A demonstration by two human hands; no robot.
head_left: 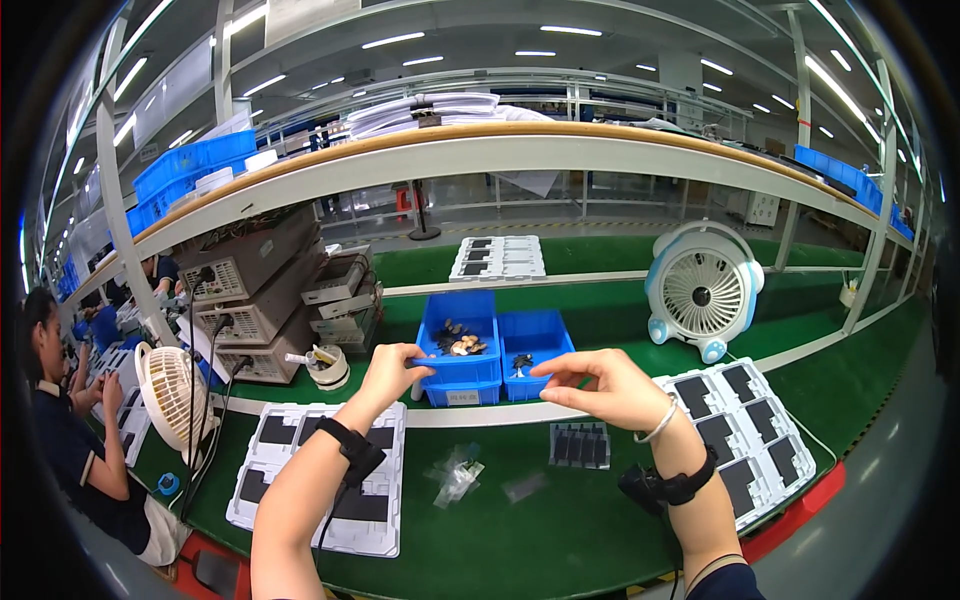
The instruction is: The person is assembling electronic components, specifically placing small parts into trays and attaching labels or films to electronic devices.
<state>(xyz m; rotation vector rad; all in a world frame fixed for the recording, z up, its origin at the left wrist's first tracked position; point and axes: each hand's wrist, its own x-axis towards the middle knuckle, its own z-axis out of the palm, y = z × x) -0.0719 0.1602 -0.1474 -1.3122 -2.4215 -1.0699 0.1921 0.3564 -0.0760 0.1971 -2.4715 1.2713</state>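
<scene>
At frame center, the left hand [396, 368] touches a blue parts bin [462, 372], fingers' grip unclear; the right hand [598, 386], fingers apart, hovers beside a second bin [528, 388].

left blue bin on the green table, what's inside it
The left blue bin holds small dark pieces and tan, rounded pieces; anything beneath them is covered and can't be seen.

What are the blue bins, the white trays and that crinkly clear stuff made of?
The blue bins look like hard plastic: even colour, smooth walls, slight shine. The white trays are probably thin moulded plastic, fairly matte, with shaped pockets. The crinkly clear stuff looks like thin plastic film, wrinkled and glossy where it catches the light.
</scene>
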